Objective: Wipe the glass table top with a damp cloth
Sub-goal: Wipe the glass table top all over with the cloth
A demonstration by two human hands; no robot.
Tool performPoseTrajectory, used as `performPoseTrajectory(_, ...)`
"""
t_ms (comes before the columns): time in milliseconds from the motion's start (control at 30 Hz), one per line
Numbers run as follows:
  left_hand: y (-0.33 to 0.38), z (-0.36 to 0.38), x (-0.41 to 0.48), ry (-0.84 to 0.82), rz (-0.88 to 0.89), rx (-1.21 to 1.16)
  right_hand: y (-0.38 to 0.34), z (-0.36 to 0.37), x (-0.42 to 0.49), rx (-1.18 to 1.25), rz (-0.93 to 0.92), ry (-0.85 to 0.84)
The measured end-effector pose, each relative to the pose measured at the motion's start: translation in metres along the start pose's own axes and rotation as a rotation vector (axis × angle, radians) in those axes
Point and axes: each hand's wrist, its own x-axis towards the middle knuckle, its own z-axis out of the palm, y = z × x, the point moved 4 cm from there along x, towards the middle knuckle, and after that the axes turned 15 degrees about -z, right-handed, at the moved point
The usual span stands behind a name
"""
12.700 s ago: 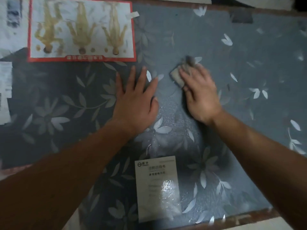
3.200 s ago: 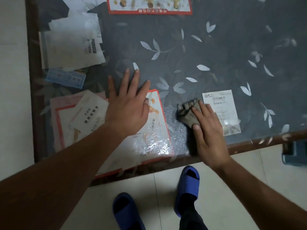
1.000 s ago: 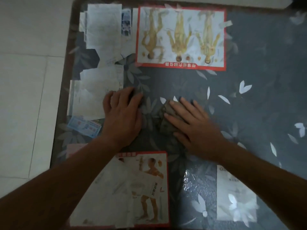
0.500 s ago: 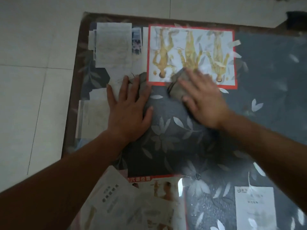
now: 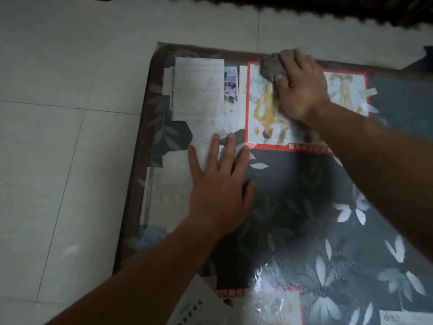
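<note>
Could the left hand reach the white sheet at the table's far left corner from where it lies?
Probably yes. The left hand lies flat with nothing between it and the white sheet, but the sheet seems to lie under the glass, so it would touch only glass.

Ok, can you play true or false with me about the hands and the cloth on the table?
1. The right hand presses the cloth near the table's far edge. True.
2. The left hand holds a second cloth. False: it lies flat and empty on the glass table top.
3. The cloth sits over the red-bordered poster. True.
4. The cloth is bright blue. False: it is grey-brown.
5. Papers lie under the glass. True.
</note>
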Motion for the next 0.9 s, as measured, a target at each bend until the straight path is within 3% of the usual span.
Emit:
performPoseTrajectory(67,0.0,0.0,0.0,-0.01,0.008,-0.001,-0.016,0.004,0.012,0.01,0.082,0.042)
performPoseTrajectory(200,-0.001,0.001,0.001,-0.028,0.0,0.004,-0.069,0.019,-0.01,0.007,-0.371,-0.057)
performPoseTrajectory(267,-0.001,0.001,0.0,-0.023,0.003,-0.002,-0.06,0.016,-0.018,0.008,-0.455,-0.101)
performPoseTrajectory(467,-0.002,-0.003,0.002,-0.051,-0.005,-0.067,-0.044,0.011,0.024,0.007,-0.032,0.007)
performPoseTrajectory(567,-0.015,-0.013,-0.002,-0.057,-0.004,-0.155,-0.079,0.018,0.026,0.017,-0.185,-0.003)
performPoseTrajectory(633,-0.035,-0.018,-0.01,-0.043,-0.06,-0.134,-0.091,0.022,0.016,0.022,-0.355,-0.061)
performPoseTrajectory(700,-0.059,-0.019,-0.02,-0.019,-0.136,-0.074,-0.09,0.02,0.015,0.027,-0.411,-0.105)
performPoseTrajectory(900,-0.08,-0.014,-0.029,-0.045,-0.088,-0.027,-0.121,0.021,0.065,0.032,-0.176,-0.048)
